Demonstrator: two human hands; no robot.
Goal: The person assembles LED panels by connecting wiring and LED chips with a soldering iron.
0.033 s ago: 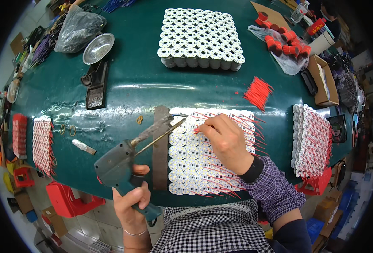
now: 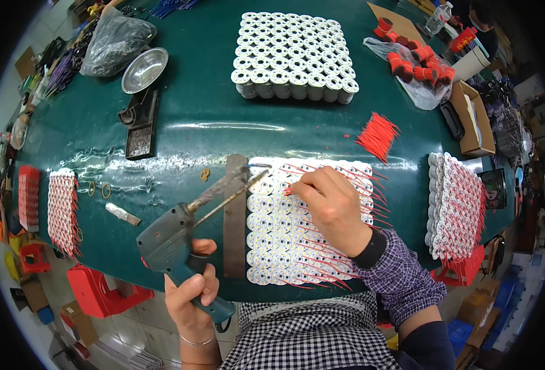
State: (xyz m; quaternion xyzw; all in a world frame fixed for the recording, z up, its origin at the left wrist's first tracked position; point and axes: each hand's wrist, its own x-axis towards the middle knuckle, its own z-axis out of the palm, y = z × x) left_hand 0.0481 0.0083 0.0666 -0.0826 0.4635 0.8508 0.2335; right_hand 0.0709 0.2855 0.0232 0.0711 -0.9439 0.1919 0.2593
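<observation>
A green soldering gun (image 2: 172,240) is in my left hand (image 2: 192,293), whose fingers wrap round its handle. Its long tip reaches over the upper left of a panel of round white circuit boards (image 2: 263,240). Thin red wires (image 2: 322,250) stick out from many of the boards toward the right. With thumb and forefinger pinched together, my right hand (image 2: 328,203) holds a short red wire (image 2: 288,191) just above the panel. Part of the panel is hidden under this hand. A dark brown bar (image 2: 235,216) lies along the panel's left edge.
Behind the panel lie a bundle of red wires (image 2: 378,137) and a block of stacked white round pieces (image 2: 294,55). Wired board stacks stand at right (image 2: 456,206) and left (image 2: 63,209). A metal bowl (image 2: 144,71) and red spools (image 2: 423,68) are farther back.
The soldering gun has shifted very slightly up and to the left, its tip with it. My right hand stays in nearly the same place, still pinching the red wire.
</observation>
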